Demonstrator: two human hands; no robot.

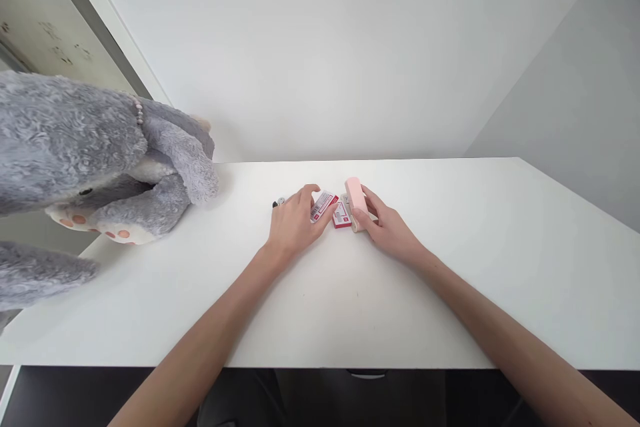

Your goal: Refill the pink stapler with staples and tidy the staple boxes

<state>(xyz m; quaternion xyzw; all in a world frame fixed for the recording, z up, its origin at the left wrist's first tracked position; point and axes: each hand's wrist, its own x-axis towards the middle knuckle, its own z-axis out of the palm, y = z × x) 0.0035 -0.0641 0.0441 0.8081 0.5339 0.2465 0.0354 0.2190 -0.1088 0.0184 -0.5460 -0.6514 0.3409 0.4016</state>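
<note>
My left hand (296, 221) is curled around a small white box with red edges and a barcode (324, 205), its thumb on the near right side and its fingers over the far left. Right beside it, a second small red-and-white box (341, 215) lies on the table between my hands. My right hand (385, 227) grips a pink stapler (355, 194) from the right, thumb in front and fingers behind. The stapler's pale base rests close to the second box. A small black and silver item (279, 202) sits just behind my left hand, partly hidden.
The white table (430, 307) stands against a plain white wall (320, 53). A large grey plush toy (170, 167) sits on the table's left side, and part of it reaches over the left edge. The table's front edge runs below my forearms.
</note>
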